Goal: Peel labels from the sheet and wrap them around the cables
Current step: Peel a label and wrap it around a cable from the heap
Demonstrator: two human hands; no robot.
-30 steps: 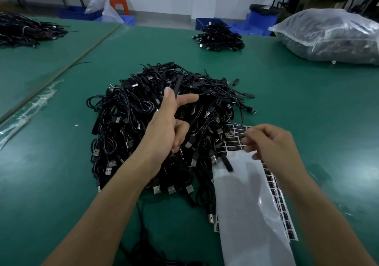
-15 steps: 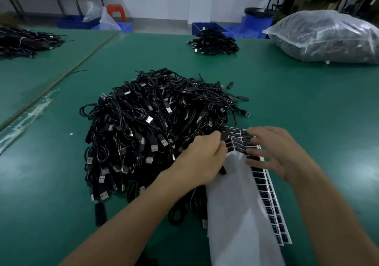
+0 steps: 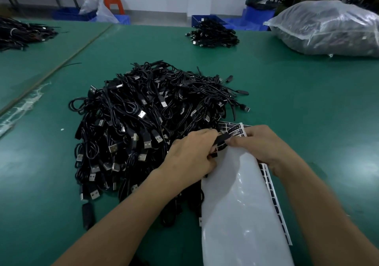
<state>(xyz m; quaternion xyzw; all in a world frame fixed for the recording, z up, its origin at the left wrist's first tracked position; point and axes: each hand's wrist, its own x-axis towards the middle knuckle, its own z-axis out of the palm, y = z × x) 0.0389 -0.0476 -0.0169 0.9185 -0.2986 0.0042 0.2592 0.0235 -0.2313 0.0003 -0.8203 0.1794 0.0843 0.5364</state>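
A big heap of black USB cables (image 3: 147,122) lies on the green table (image 3: 307,122). At its right edge lies a white label sheet (image 3: 242,214) with rows of black labels (image 3: 272,200) along its right side and top. My left hand (image 3: 192,157) grips a black cable end (image 3: 222,138) at the sheet's top. My right hand (image 3: 264,144) meets it there, fingertips pinching a black label against that cable. Both hands cover the upper part of the sheet.
A smaller cable pile (image 3: 213,34) sits at the far middle and another pile (image 3: 22,34) at the far left. A large clear plastic bag (image 3: 328,28) of cables fills the far right. A seam (image 3: 61,64) divides the table on the left. Blue bins (image 3: 205,18) stand behind.
My left hand came down from above the heap to the sheet's top and took hold of a cable end. My right hand shifted left to meet it with a label.
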